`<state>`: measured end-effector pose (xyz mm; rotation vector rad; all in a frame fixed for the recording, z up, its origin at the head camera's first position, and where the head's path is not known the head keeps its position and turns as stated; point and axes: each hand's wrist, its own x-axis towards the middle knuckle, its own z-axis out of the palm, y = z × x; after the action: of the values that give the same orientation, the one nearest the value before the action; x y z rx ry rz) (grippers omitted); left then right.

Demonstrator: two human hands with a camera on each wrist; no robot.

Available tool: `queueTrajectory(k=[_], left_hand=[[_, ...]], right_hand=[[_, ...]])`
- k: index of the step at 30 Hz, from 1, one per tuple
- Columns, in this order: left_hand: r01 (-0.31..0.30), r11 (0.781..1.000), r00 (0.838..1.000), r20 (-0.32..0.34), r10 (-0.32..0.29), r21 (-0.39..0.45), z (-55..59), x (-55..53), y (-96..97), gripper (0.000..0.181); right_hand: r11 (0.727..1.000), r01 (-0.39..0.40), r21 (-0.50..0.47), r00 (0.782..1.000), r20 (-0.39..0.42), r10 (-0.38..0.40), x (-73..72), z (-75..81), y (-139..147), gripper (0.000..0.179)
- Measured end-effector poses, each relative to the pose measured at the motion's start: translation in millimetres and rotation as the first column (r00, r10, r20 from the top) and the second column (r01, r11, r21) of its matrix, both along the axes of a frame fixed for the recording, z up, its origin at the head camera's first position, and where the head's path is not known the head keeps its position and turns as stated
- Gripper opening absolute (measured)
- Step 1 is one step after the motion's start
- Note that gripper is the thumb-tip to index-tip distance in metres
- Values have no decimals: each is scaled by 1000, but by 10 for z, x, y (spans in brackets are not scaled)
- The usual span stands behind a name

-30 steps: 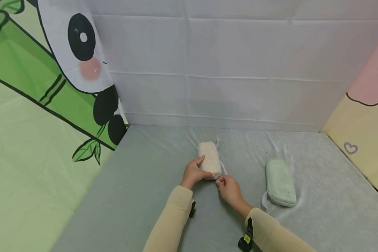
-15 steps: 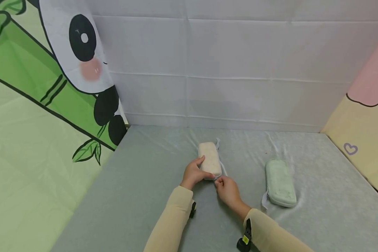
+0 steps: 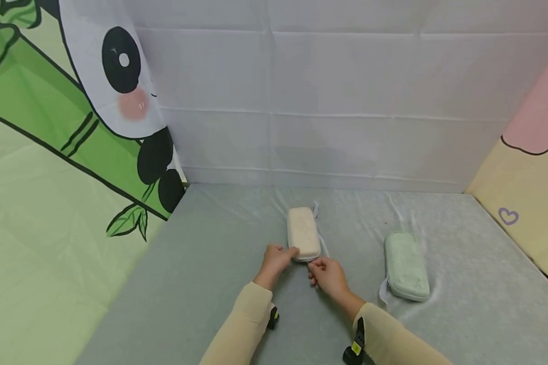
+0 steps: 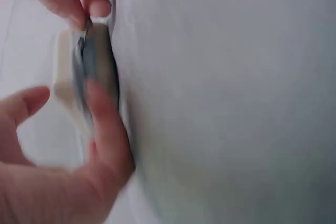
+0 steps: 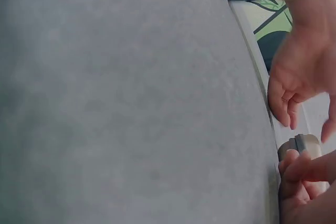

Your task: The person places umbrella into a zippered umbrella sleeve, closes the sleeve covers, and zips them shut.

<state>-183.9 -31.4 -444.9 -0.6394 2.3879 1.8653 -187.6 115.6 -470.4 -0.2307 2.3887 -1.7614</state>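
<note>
A cream zippered case (image 3: 303,230) lies on the grey cloth in the middle of the head view. At its near end, my right hand (image 3: 329,276) pinches the small zipper pull (image 4: 87,25) between thumb and finger. My left hand (image 3: 274,264) is at the near left corner, thumb and fingers spread apart. In the left wrist view a finger of it lies along the case's grey zipper band (image 4: 90,59), blurred by motion; whether it touches is hard to tell. The right wrist view shows the case's end partly hidden behind my right fingers.
A pale green zippered case (image 3: 406,266) lies to the right on the grey cloth-covered surface (image 3: 201,284). White fabric (image 3: 329,101) hangs behind, with a panda-printed panel (image 3: 132,66) at the left and a pink and yellow panel (image 3: 539,192) at the right.
My left hand has loosened from the cream case and drawn back down and left. My right hand has shifted slightly left along the near end with the zipper pull.
</note>
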Motion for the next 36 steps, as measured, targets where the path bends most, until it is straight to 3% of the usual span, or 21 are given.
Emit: queueTrajectory(k=[3,6,14,17,21,27,36], left_hand=[[83,994,995,57,-87,70,21,88,4,27],[149,979,987,48,-156,136,17,122,65,28],[52,942,998,13,-59,331,-80,67,271,22],[7,951,1000,19,-14,309,-100,50,274,15],[-2,970,1000,26,-4,242,-107,49,255,11],[35,978,999,17,-39,204,-89,79,249,15],[16,983,1000,-2,-16,182,-95,96,219,13]], right_hand=[[1000,13,-24,1000,0,-13,-8,23,11,11],[999,29,-31,1000,-11,-30,-13,44,22,11],[1000,0,17,999,-49,0,-20,63,40,9],[994,84,65,995,-50,-81,-102,136,71,10],[980,175,92,985,-32,-172,-276,247,52,23],[995,26,98,994,101,-36,-436,281,-82,65],[995,16,93,999,41,-20,-489,217,-97,61]])
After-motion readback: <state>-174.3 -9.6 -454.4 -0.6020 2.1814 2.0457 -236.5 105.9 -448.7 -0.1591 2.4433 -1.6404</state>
